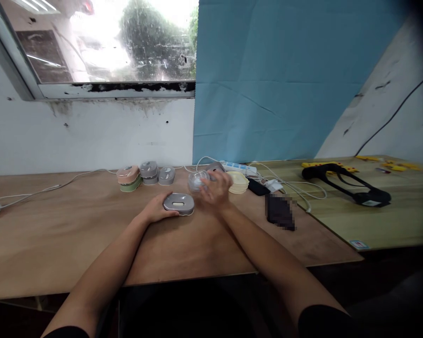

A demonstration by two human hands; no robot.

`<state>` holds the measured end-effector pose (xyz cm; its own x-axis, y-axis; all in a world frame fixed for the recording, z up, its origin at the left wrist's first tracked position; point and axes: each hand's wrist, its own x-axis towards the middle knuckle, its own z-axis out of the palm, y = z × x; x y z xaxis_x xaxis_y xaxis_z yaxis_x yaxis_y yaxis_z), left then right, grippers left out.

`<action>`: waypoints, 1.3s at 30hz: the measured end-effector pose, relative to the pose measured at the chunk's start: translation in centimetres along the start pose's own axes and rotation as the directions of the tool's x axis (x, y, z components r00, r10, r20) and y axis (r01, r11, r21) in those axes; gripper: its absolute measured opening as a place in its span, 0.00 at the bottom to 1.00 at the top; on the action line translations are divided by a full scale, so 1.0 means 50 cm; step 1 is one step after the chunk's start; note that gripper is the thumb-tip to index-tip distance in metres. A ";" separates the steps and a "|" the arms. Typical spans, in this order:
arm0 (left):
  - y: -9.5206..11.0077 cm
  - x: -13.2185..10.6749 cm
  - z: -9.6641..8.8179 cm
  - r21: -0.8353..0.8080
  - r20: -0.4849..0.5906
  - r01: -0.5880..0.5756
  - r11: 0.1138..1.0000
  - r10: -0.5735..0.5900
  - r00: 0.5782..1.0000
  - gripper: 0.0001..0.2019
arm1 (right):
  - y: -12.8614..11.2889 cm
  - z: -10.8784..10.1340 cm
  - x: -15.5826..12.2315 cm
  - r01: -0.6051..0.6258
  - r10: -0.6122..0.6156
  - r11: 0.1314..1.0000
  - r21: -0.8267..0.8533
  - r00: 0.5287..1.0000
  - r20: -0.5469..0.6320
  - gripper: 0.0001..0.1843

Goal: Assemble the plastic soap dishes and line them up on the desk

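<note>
My left hand (157, 208) is closed round the left end of a grey oval soap box (184, 206) resting on the table. Its top has a slot-shaped opening with something pale inside. Over to the right, my right hand (216, 187) has its fingers bent against a clear, rounded plastic piece (196, 180), slightly blurred; whether it is lifted off the table I cannot tell. Behind that hand a grey rounded item (215, 166) is partly hidden. Pale yellow flat pieces (238, 183) lie stacked just right of it.
At the back left stand a pink-and-green stacked box (129, 177), a grey stack (149, 172) and a smaller grey box (167, 175). A power strip (238, 168), white cables, a black phone-like item (258, 187) and a dark pixelated item (280, 211) lie right. Farther right sits a black strap-like frame (370, 195).
</note>
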<state>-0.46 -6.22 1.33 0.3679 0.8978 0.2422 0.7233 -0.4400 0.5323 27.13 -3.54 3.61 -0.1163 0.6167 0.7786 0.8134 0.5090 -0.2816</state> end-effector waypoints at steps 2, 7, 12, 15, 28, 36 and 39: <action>0.003 0.000 -0.001 -0.008 0.003 0.003 1.000 -0.003 1.000 0.49 | 0.031 -0.028 0.023 -0.172 0.157 0.981 -0.087 0.975 -0.158 0.20; 0.007 0.001 -0.002 -0.018 0.010 0.010 1.000 -0.010 1.000 0.48 | 0.126 -0.078 0.052 -0.365 0.328 0.921 -0.139 0.916 -0.232 0.26; 0.003 0.000 -0.001 -0.008 0.004 -0.004 1.000 0.004 1.000 0.49 | 0.178 -0.071 0.037 -0.449 0.409 0.893 -0.038 0.843 -0.348 0.30; 0.001 0.000 0.001 -0.008 0.000 -0.007 1.000 0.007 1.000 0.49 | 0.183 -0.053 0.020 -0.413 0.380 0.910 -0.039 0.868 -0.320 0.28; -0.017 0.011 0.008 -0.211 -0.158 0.098 0.973 -0.133 0.978 0.40 | 0.010 0.032 -0.024 0.335 -0.399 0.885 0.324 0.903 0.157 0.40; -0.002 0.013 0.018 -0.271 -0.228 0.035 0.962 -0.100 0.968 0.38 | -0.039 0.064 -0.039 0.071 -0.250 0.861 0.504 0.922 0.297 0.44; 0.006 0.015 0.023 -0.266 -0.236 0.056 0.962 -0.122 0.964 0.38 | -0.035 0.069 -0.043 -0.075 -0.145 0.846 0.529 0.920 0.363 0.44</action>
<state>0.71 -5.70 0.75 0.1291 0.9240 0.3599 0.5609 -0.3673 0.7419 23.99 -3.70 0.50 -0.4321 0.7116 0.5540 0.3953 0.7016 -0.5929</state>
